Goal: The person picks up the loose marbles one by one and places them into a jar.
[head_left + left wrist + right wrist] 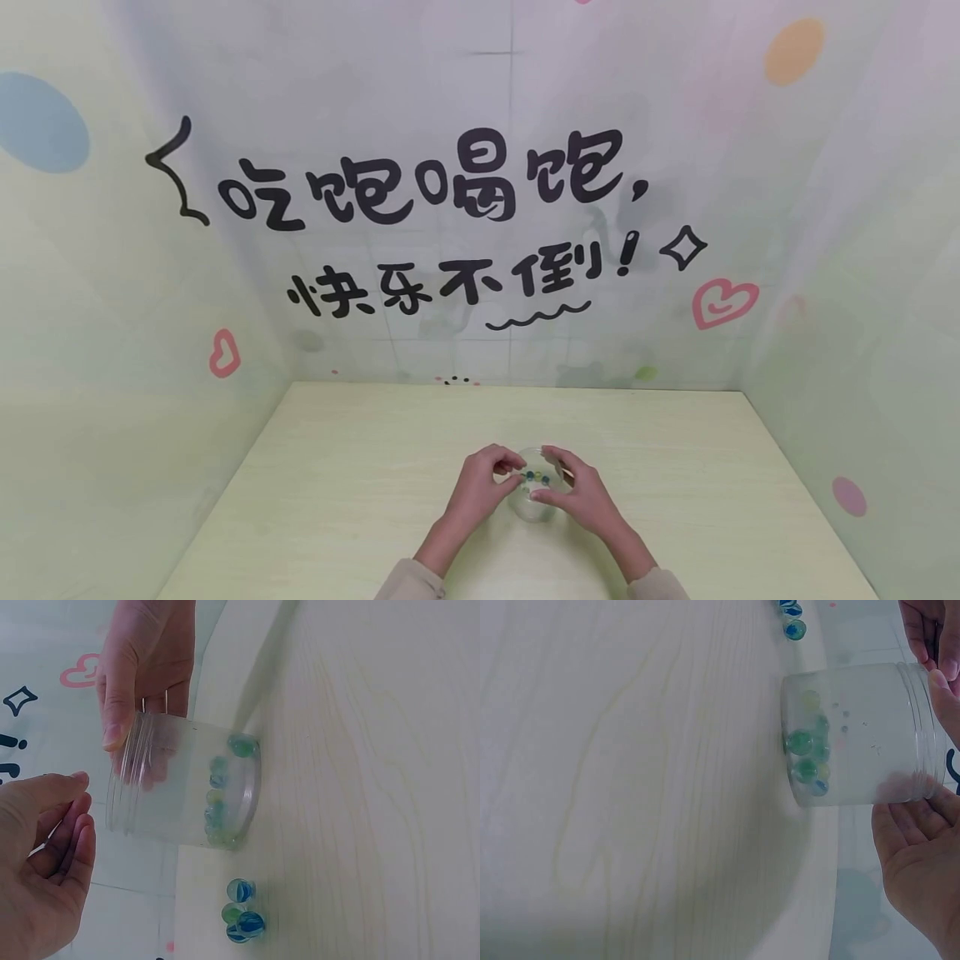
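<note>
While clamping jar (184, 787) by its rim on surface (337, 492) with right grip (588, 497) and poising left grip (477, 485) slightly apart, seemingly bare, at its mouth, could send loose marbles (250, 923) just beside jar rolling by sliding or tilting it.

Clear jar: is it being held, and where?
Yes, the right hand holds the clear jar by its ridged neck. Whether the left hand holds anything can't be told.
</note>
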`<state>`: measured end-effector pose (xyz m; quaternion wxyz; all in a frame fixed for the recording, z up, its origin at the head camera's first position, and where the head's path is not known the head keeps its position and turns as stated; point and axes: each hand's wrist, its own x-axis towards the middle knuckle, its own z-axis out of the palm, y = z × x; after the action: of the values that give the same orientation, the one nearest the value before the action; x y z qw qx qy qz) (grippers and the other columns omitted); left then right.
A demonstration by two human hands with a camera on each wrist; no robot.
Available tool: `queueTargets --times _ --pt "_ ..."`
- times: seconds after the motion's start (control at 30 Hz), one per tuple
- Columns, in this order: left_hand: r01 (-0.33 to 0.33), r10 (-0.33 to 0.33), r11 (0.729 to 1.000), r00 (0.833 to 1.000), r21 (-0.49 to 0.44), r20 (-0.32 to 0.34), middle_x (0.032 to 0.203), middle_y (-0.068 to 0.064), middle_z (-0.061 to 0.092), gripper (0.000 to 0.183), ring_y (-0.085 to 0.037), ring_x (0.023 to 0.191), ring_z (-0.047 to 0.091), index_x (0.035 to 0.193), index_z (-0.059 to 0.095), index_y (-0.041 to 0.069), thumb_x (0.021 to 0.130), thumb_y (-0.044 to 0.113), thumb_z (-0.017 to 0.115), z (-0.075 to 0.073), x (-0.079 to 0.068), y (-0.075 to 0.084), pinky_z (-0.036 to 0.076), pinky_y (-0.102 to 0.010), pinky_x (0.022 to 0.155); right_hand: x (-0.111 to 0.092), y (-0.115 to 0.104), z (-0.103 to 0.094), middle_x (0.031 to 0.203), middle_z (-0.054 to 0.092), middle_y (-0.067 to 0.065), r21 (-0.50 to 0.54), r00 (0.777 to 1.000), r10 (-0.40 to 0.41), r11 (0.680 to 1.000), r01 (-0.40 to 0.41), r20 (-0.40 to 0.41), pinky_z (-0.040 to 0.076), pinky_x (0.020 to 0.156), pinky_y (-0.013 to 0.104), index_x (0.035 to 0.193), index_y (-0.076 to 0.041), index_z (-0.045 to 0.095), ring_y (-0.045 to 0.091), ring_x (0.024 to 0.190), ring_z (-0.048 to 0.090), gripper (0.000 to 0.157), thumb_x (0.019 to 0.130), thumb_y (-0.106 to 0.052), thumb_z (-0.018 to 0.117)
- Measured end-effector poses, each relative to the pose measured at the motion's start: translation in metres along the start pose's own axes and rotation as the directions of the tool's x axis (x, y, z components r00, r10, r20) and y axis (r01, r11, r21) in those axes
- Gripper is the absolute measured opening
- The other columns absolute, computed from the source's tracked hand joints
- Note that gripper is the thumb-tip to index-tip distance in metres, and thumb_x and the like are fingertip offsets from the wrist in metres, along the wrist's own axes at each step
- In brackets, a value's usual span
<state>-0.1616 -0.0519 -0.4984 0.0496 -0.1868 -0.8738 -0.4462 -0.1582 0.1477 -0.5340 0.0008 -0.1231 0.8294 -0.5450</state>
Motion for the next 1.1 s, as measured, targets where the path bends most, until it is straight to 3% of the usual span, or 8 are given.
queueTargets --times 0.2,0.43,0.83,1.1 --pt "0.012 -0.012 1.0 1.0 0.004 -0.005 0.097 -0.002 0.072 0.016 -0.015 0.088 0.066 0.099 0.073 0.009 0.084 0.005 0.077 -0.003 -0.001 -0.001 0.059 -0.024 0.08 0.0 0.0 0.0 0.142 0.057 0.016 0.01 1.0 0.03 0.999 -0.03 0.008 0.045 0.109 0.054 0.14 -0.002 0.051 0.039 0.136 0.05 0.07 0.081 -0.018 0.083" --pt "0.017 -0.017 1.0 1.0 0.022 -0.02 0.097 -0.001 0.072 0.015 -0.014 0.088 0.066 0.1 0.073 0.011 0.085 0.009 0.077 -0.005 -0.003 -0.004 0.058 -0.023 0.08 0.001 -0.001 -0.001 0.142 0.056 0.02 0.002 1.0 0.009 1.0 -0.009 0.021 0.046 0.108 0.055 0.141 -0.001 0.05 0.042 0.136 0.049 0.069 0.083 -0.02 0.081" --pt "0.067 -0.066 0.998 0.997 0.009 -0.029 0.096 -0.002 0.071 0.014 -0.012 0.087 0.065 0.1 0.073 0.011 0.086 0.01 0.077 -0.012 -0.004 -0.009 0.06 -0.033 0.081 0.0 -0.003 0.0 0.141 0.057 0.02 0.003 1.0 0.023 1.0 -0.023 0.014 0.046 0.108 0.055 0.14 -0.002 0.051 0.042 0.134 0.05 0.069 0.081 -0.02 0.083" --pt "0.077 -0.076 0.997 0.997 0.022 -0.032 0.096 -0.002 0.071 0.014 -0.014 0.088 0.066 0.1 0.073 0.011 0.086 0.01 0.076 -0.016 -0.007 -0.011 0.059 -0.026 0.079 0.0 -0.006 -0.001 0.141 0.058 0.018 0.013 1.0 0.022 1.0 -0.022 0.022 0.046 0.108 0.053 0.14 -0.003 0.051 0.04 0.135 0.051 0.069 0.082 -0.02 0.082"
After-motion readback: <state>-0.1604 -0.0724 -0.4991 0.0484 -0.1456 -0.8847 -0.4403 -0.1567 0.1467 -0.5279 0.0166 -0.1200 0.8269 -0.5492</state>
